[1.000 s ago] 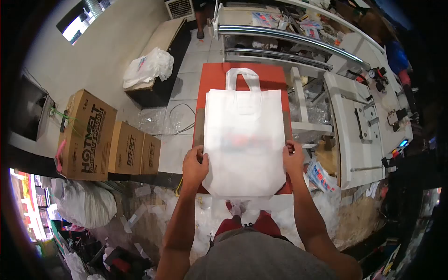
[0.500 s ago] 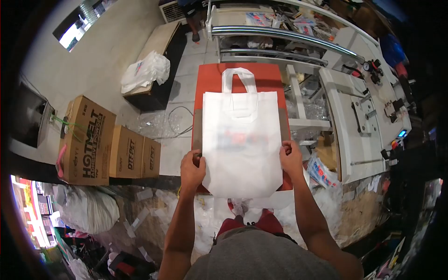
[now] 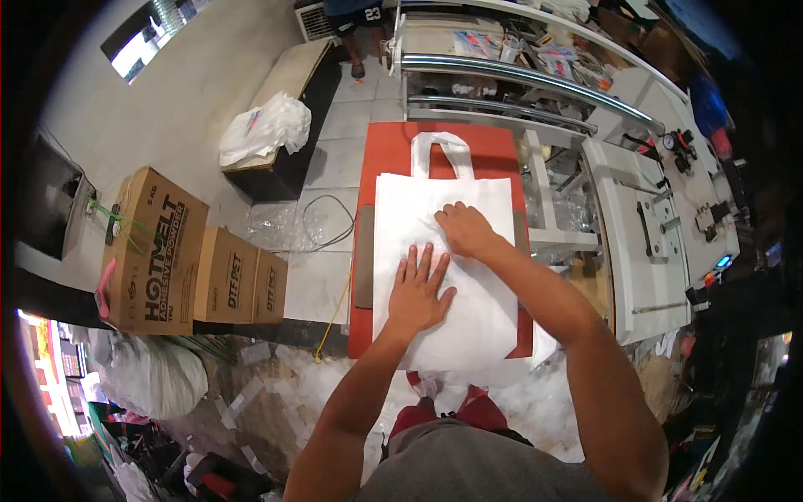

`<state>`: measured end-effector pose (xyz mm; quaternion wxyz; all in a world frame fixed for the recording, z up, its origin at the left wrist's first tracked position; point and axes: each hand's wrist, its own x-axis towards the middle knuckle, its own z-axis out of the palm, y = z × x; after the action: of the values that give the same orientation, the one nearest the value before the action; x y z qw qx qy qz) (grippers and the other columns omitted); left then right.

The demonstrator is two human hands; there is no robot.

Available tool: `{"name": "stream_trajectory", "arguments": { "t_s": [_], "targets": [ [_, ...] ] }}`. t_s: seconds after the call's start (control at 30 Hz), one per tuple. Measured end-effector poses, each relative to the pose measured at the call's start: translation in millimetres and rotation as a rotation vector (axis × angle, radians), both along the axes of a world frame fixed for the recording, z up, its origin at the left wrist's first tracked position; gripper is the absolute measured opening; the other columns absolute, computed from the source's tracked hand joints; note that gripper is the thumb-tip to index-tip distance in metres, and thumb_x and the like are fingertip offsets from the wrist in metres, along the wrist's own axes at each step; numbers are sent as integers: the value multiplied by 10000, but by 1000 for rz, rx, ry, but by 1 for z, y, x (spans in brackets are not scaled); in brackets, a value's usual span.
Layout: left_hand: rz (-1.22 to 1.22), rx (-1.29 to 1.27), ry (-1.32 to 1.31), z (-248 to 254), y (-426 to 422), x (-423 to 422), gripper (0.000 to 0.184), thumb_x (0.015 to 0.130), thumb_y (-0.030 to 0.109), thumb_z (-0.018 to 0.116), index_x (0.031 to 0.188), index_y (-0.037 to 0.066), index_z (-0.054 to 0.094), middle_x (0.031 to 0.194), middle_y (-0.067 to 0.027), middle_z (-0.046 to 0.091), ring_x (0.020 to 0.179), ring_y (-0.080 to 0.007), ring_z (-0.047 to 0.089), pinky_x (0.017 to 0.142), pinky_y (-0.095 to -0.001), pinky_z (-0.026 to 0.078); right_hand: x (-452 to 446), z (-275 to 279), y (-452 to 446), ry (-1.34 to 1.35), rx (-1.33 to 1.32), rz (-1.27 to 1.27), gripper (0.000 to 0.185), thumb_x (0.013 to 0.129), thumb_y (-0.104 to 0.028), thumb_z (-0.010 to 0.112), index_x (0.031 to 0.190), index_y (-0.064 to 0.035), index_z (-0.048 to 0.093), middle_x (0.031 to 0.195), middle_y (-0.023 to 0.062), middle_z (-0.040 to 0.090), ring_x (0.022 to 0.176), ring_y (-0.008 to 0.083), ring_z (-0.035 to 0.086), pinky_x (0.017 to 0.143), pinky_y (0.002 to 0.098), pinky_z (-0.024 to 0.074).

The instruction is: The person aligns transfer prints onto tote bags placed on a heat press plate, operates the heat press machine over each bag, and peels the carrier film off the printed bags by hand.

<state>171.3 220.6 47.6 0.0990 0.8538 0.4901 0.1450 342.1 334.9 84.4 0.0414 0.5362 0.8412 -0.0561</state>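
A white fabric tote bag (image 3: 485,322) lies flat on a red board (image 3: 361,330), with its loop handle pointing away from me. My left hand (image 3: 421,294) rests on the middle of the bag, palm down and fingers spread. Just beyond it, to the right, my right hand (image 3: 465,229) is closed with its fingertips pinching the bag's upper face. Small creases run in the fabric beside those fingertips. Both hands cover part of the bag's front.
To the right stands a white press machine (image 3: 636,243) with a gauge; metal rollers (image 3: 535,75) cross behind the board. Cardboard boxes (image 3: 171,259) are at left. A pile of white bags (image 3: 268,130) sits on a bench. Another person (image 3: 355,25) stands at the back.
Both hands have moved from the bag's side edges onto its face. The left now lies flat, and the right pinches the fabric. The faint coloured print seen before is hidden.
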Motion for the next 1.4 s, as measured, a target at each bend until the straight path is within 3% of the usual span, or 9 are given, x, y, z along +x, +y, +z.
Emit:
{"name": "stream_trajectory", "arguments": {
  "t_s": [0.2, 0.27, 0.37, 0.5, 0.63, 0.73, 1.07, 1.17, 1.4],
  "targets": [
    [-1, -39, -21, 3, 1, -2, 654, 943, 446, 509, 1517, 166, 370, 1601, -188, 236, 1478, -426, 179, 1184, -548, 181, 38, 31, 114, 312, -159, -173, 333, 863, -229, 616, 1143, -59, 677, 1051, 183, 712, 946, 364, 682, 847, 459, 534],
    [-1, -41, -30, 3, 0, -2, 656, 940, 444, 513, 1516, 164, 372, 1599, -189, 240, 1477, -428, 180, 1183, -549, 183, 53, 72, 128, 851, 137, -590, 395, 870, -249, 641, 1202, -36, 633, 1115, 205, 689, 1009, 373, 666, 877, 444, 522],
    [6, -39, -42, 4, 3, -1, 661, 934, 439, 523, 1516, 162, 375, 1596, -191, 247, 1476, -430, 180, 1181, -550, 187, 69, 52, 123, 1312, 552, -423, 421, 874, -238, 656, 1227, -15, 598, 1169, 220, 657, 1049, 378, 645, 909, 413, 504],
    [7, -70, -40, 9, 2, -2, 667, 928, 435, 534, 1517, 162, 378, 1598, -189, 247, 1476, -428, 184, 1180, -543, 191, 44, 21, 43, 679, 623, -246, 326, 852, -171, 659, 1148, -38, 626, 1109, 183, 643, 979, 356, 605, 898, 407, 483],
    [1, -65, -37, 4, 2, -2, 664, 926, 434, 540, 1512, 162, 387, 1595, -190, 256, 1471, -431, 196, 1177, -541, 203, 50, -38, 47, 715, 267, -352, 279, 841, -149, 639, 1102, -51, 651, 1082, 178, 635, 964, 358, 588, 903, 454, 468],
    [3, -17, -39, 2, 3, 0, 673, 920, 429, 550, 1516, 170, 373, 1586, -196, 266, 1462, -441, 213, 1166, -556, 217, 50, -35, 80, 177, 284, -335, 274, 846, -171, 585, 1058, -30, 686, 1150, 166, 644, 1007, 373, 588, 939, 513, 456],
    [4, -49, -244, -4, 18, -21, 607, 861, 314, 655, 1384, 45, 506, 1499, -261, 382, 1405, -449, 324, 1170, -499, 255, 88, -27, -99, 774, 376, -615, 224, 817, -92, 677, 1026, -24, 633, 996, 156, 633, 989, 334, 601, 883, 420, 475],
    [190, 68, -401, 22, 5, -66, 499, 826, 141, 690, 1289, 17, 552, 1305, -238, 542, 1198, -400, 521, 1045, -473, 398, 82, -29, -177, 923, 101, -905, 184, 836, -86, 693, 989, -7, 629, 947, 158, 621, 812, 272, 624, 731, 365, 512],
    [422, -219, -447, 14, -47, -113, 315, 862, 137, 675, 1142, 19, 590, 1012, -174, 646, 919, -292, 641, 831, -408, 522, 64, -21, -210, 909, 340, -745, 213, 854, -138, 708, 985, 8, 626, 853, 125, 632, 751, 246, 630, 695, 339, 524]
  ]
}}
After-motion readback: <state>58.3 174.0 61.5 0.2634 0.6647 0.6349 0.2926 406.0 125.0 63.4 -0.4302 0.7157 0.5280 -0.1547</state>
